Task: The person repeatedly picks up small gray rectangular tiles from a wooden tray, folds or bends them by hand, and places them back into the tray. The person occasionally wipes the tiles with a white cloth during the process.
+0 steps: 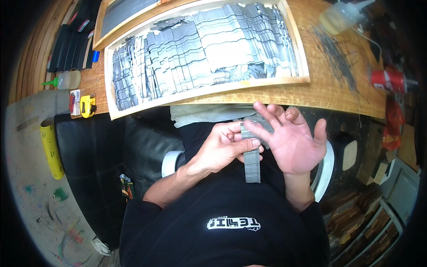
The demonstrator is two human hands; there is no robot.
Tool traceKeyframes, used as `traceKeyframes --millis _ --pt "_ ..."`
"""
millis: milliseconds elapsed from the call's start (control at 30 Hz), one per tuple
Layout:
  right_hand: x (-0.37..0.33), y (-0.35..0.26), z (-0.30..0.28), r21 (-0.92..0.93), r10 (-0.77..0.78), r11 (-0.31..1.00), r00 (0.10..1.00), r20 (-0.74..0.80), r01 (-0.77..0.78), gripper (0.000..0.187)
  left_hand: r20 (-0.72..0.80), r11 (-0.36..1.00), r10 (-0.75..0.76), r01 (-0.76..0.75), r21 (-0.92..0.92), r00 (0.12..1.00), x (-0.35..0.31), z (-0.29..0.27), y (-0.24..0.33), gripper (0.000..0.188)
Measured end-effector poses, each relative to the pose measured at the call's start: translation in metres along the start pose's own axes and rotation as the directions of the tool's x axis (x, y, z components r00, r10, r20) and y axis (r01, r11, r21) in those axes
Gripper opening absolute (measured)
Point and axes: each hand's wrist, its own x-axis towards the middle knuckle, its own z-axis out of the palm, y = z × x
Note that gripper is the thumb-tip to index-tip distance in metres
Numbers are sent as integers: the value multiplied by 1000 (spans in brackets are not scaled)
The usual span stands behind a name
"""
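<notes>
My left hand (pixel 229 144) is closed on a narrow grey ridged strip (pixel 252 168), its thumb pressed across the front and fingers behind. The strip's lower end hangs in front of my black shirt. My right hand (pixel 291 140) is open beside it, palm up and fingers spread. Its outer finger is blurred and overlaps the strip's upper end; whether they touch I cannot tell. Beyond both hands, a shallow wooden tray (pixel 209 91) on the table is filled with rows of similar thin grey strips (pixel 175 55), some shining brightly.
A second wooden frame (pixel 98 38) lies behind the tray. On the table's left are a green-tipped bottle (pixel 69 80) and a yellow tape measure (pixel 88 107). To the right stand a squeeze bottle (pixel 340 18), dark scattered slivers (pixel 338 62) and a red can (pixel 388 81).
</notes>
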Motion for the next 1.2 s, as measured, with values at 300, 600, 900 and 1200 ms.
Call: traceKeyframes --millis 300,600,900,1200 --pt "-62 -13 32 -936 188 123 934 -304 -330 48 -42 997 -70 69 -31 997 13 -16 6 26" --pt "-71 41 1 -962 -53 267 996 -65 -48 20 12 990 -142 142 4 990 34 -18 23 29" --pt "-73 48 -6 -967 -96 250 993 -65 -40 19 54 987 -127 120 107 991 17 -10 13 28" --pt "-69 -39 -64 -564 -459 -651 855 -240 -508 67 -6 973 -209 209 99 978 34 -28 -16 22"
